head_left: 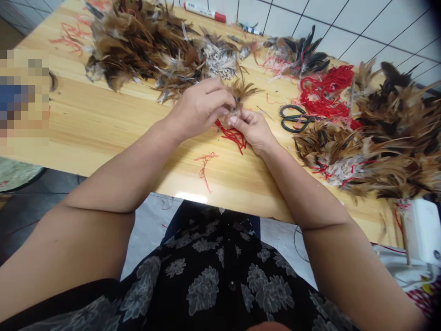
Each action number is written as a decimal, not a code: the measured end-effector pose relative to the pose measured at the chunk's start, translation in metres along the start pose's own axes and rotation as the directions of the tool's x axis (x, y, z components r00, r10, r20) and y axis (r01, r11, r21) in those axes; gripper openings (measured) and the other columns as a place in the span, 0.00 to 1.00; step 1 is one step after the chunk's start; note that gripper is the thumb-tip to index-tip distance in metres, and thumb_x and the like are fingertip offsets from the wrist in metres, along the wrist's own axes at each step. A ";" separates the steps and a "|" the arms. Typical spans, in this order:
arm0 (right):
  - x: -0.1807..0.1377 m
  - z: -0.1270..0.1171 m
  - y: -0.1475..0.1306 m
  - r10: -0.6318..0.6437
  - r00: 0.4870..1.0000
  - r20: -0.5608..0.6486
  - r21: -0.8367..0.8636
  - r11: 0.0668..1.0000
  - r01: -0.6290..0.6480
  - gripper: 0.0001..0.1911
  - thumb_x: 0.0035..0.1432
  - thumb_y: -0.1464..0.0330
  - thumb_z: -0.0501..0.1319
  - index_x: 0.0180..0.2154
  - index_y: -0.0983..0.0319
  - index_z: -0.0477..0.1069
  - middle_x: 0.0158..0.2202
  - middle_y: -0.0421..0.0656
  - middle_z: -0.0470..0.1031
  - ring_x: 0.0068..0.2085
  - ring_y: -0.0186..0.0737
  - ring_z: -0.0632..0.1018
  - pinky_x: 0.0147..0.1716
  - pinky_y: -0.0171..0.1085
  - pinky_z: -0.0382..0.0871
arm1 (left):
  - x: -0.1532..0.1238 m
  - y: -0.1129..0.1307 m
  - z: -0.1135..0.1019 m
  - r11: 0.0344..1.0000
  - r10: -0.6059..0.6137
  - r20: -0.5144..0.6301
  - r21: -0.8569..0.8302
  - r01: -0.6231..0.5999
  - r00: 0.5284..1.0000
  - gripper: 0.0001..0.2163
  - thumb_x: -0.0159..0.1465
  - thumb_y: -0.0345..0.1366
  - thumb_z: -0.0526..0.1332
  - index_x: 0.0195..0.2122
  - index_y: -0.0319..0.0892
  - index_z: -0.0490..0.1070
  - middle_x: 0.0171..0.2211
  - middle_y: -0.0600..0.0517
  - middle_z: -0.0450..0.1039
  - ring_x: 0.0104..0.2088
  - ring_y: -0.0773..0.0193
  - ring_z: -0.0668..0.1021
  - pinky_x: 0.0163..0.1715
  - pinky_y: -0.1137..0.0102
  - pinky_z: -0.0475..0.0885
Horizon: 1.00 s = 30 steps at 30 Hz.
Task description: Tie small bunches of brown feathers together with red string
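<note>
Both hands meet over the middle of the wooden table (138,124). A small bunch of brown feathers (244,90) is pinched between them, its tips pointing away from me. My left hand (203,105) has its fingers bent over the quill end from the left. From the right, my right hand (255,128) grips the same end with thumb and forefinger. Several red strings (232,136) lie beneath and between my hands; whether they are tied to the bunch is hidden by my fingers. Closer to me lies a tangle of thin red thread (206,168).
Brown feather piles lie at the back left (138,46) and right (330,142). Black-handled scissors (292,118) rest beside a heap of red string (327,94). A red-capped marker (205,12) is near the tiled wall (310,18). A white box (423,230) stands at the right edge.
</note>
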State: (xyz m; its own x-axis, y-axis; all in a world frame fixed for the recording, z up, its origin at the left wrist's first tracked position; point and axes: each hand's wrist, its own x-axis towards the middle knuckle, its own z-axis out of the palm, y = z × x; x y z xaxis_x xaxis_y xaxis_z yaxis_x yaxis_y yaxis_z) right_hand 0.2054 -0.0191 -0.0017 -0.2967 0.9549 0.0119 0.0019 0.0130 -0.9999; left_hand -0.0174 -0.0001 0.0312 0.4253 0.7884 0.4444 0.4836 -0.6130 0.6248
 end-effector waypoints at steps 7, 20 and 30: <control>0.002 -0.001 0.000 0.022 0.995 -0.094 0.060 0.998 -0.017 0.32 0.58 0.38 0.84 0.36 0.56 0.78 0.39 0.41 0.85 0.47 0.43 0.84 0.51 0.41 0.82 | 0.006 -0.054 -0.015 0.994 -0.055 -0.260 0.080 0.078 0.964 0.13 0.69 0.49 0.81 0.40 0.50 0.82 0.46 0.47 0.78 0.50 0.48 0.75 0.63 0.50 0.75; 0.003 0.003 0.011 -0.066 0.990 -0.126 -0.211 0.977 0.039 0.25 0.68 0.46 0.79 0.33 0.56 0.76 0.35 0.40 0.81 0.47 0.45 0.81 0.58 0.42 0.79 | -0.004 0.010 0.023 0.837 -0.429 -0.005 -0.377 0.396 0.903 0.11 0.67 0.42 0.77 0.30 0.45 0.83 0.26 0.52 0.79 0.34 0.53 0.85 0.38 0.62 0.81; -0.007 0.021 0.013 -0.147 0.970 -0.192 -0.768 0.638 -0.055 0.11 0.72 0.73 0.59 0.38 0.58 0.79 0.50 0.54 0.86 0.53 0.56 0.84 0.61 0.54 0.82 | -0.008 0.016 0.040 0.863 -0.435 -0.011 -0.291 0.413 0.901 0.13 0.65 0.26 0.74 0.26 0.46 0.79 0.24 0.54 0.79 0.33 0.55 0.84 0.37 0.62 0.79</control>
State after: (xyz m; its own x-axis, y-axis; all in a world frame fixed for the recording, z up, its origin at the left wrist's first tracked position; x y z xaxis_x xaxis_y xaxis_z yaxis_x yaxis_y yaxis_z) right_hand 0.1876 -0.0316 -0.0150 -0.1048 0.9816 0.1596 0.7515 0.1833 -0.6338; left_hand 0.0174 -0.0186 0.0124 0.1647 0.9770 0.1356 0.3706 -0.1887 0.9094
